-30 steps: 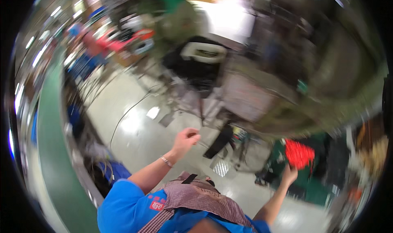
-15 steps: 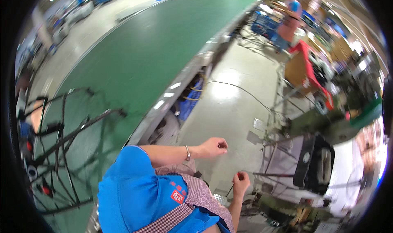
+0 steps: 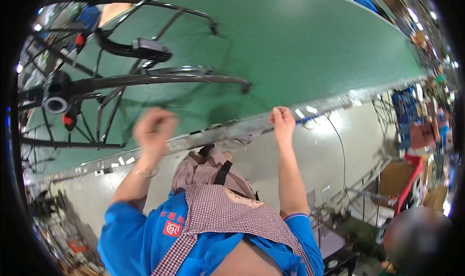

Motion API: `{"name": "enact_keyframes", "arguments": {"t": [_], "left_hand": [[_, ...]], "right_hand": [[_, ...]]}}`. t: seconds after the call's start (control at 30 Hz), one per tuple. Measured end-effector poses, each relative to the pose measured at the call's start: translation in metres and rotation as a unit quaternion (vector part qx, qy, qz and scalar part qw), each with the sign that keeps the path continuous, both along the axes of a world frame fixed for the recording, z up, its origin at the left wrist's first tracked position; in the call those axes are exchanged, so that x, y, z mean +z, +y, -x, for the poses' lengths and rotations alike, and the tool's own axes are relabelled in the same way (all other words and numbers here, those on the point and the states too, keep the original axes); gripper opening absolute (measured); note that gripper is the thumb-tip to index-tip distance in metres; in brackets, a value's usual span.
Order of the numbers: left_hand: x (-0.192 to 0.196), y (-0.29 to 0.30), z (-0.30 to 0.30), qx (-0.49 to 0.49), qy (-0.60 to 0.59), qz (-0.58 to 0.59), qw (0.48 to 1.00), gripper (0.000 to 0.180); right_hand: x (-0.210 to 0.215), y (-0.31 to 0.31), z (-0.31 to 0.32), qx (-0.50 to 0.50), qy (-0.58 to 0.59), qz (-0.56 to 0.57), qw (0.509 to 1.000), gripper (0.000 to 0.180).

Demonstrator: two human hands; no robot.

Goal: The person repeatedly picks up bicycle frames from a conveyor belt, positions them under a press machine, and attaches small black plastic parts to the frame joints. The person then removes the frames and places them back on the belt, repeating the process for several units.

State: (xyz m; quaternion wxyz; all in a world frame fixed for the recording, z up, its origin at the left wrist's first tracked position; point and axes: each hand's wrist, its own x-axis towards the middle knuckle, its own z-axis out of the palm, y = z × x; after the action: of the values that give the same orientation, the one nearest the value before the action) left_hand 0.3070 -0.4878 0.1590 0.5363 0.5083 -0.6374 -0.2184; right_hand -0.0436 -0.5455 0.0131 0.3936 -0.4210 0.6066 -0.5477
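Observation:
My left hand (image 3: pixel 154 128) is raised over the near edge of the green belt (image 3: pixel 295 48), close to a dark tubular metal frame (image 3: pixel 160 78). Its fingers are curled in and blurred, and anything inside them is hidden. Further right, my right hand (image 3: pixel 282 120) is up at the belt's metal edge with fingertips pressed together. What they hold, if anything, is too small to name. The frame lies on the belt at the left, with bent tubes, a thick round collar (image 3: pixel 55 99) and red parts (image 3: pixel 69 121). Neither hand visibly touches it.
A metal rail (image 3: pixel 208 136) runs along the belt's near side, just before my body. At the right, a cable (image 3: pixel 343 150) lies on the floor near a red-edged brown box (image 3: pixel 395 179). Another person (image 3: pixel 428 128) stands at the far right.
My view has swung toward the belt, so the tubular frame fills more of the left. Both hands have risen to the belt's edge. The red bit earlier in my right fingers no longer shows.

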Motion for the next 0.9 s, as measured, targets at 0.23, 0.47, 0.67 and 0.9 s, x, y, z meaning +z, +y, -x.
{"name": "enact_keyframes", "arguments": {"t": [0.23,0.47,0.67,0.9], "left_hand": [[0.089,0.064,-0.24,0.5,-0.006,0.405,0.765,0.034],[0.084,0.061,-0.3,0.295,0.248,0.2,0.901,0.026],[0.105,0.043,-0.295,0.155,0.265,0.189,0.933,0.02],[0.146,-0.017,-0.233,-0.186,0.211,0.211,0.936,0.04]], "right_hand": [[-0.044,-0.131,-0.038,0.05,-0.116,0.046,0.991,0.025],[-0.055,-0.151,-0.037,0.183,-0.247,0.002,0.952,0.016],[0.013,-0.129,0.022,0.16,-0.303,0.097,0.934,0.011],[0.131,0.023,0.179,0.061,-0.126,0.236,0.962,0.023]]}}
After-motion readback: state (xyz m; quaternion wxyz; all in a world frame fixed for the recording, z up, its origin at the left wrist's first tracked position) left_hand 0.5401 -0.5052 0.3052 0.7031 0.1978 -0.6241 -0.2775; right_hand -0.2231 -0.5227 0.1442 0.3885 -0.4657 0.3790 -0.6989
